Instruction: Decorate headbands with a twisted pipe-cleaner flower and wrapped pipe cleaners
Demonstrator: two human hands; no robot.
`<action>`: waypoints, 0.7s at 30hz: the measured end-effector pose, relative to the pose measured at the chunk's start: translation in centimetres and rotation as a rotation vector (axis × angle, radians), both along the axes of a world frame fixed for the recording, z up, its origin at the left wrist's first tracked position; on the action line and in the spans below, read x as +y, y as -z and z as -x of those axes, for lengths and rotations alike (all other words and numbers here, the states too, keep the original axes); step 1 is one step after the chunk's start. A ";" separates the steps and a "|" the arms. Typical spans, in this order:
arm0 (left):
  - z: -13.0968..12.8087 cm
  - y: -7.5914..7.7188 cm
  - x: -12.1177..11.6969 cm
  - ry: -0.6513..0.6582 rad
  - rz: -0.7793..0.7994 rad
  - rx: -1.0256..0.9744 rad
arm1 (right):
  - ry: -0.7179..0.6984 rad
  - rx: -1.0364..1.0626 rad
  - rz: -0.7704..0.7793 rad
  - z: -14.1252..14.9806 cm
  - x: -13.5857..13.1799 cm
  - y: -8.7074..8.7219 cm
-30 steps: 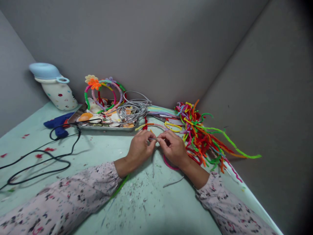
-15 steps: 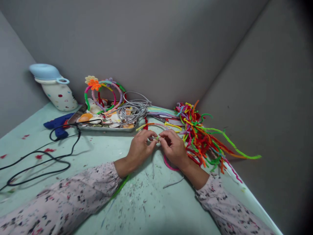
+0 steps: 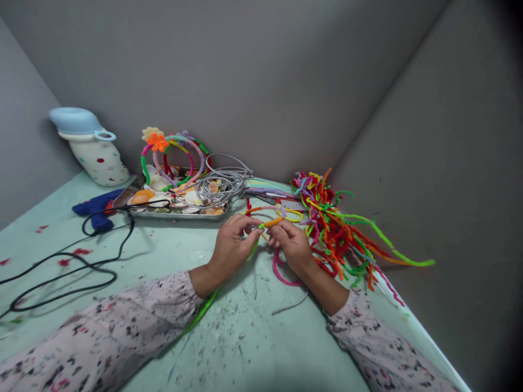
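Between my hands is a thin band wrapped in fuzzy pipe cleaner, with an orange stretch (image 3: 273, 222) showing above my right fingertips. My left hand (image 3: 232, 245) is closed in a pinch on a bright green pipe cleaner (image 3: 202, 311) where it meets the band's end. The loose green length hangs below and runs under my left wrist. My right hand (image 3: 292, 247) is closed on the orange part. Behind my fingers curves an arc (image 3: 265, 208) in orange, pink and lilac; its join with the held part is partly hidden.
A metal tray (image 3: 180, 216) at the back holds flower-topped headbands (image 3: 203, 158) and coiled grey wire (image 3: 224, 182). Tangled pipe cleaners (image 3: 330, 228) lie right. Left are a blue glue gun (image 3: 98, 207), its black cord (image 3: 116, 267) and a bottle (image 3: 100, 160).
My fingertips have moved slightly apart, and the orange stretch now shows between them. My right hand has turned a little, and more of the green pipe cleaner shows below my left hand.
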State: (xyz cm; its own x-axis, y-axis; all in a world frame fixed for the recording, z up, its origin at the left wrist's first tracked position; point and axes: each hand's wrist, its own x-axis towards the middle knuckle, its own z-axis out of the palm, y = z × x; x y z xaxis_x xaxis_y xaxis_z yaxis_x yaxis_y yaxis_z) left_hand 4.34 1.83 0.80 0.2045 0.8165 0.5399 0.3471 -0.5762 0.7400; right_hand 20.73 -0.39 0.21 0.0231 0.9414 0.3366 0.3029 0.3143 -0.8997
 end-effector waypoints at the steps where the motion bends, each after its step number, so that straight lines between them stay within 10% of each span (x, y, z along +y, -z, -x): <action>1: 0.0 0.0 0.0 0.000 0.006 0.006 | -0.015 0.070 0.064 0.0 0.1 0.0; 12: 0.1 0.1 0.0 0.033 -0.067 0.128 | -0.209 0.505 0.374 -0.1 0.8 0.4; 21: 0.0 -0.6 -0.2 -0.145 -0.120 0.143 | -0.150 0.719 0.316 -0.2 1.1 0.3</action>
State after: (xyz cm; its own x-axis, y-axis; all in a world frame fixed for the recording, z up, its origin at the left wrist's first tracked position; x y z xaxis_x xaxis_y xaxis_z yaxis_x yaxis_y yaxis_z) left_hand 4.31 1.66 1.38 0.1706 0.7748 0.6088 0.5291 -0.5932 0.6067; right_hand 20.96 0.74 -0.07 -0.0010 1.0000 0.0041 -0.4103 0.0033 -0.9120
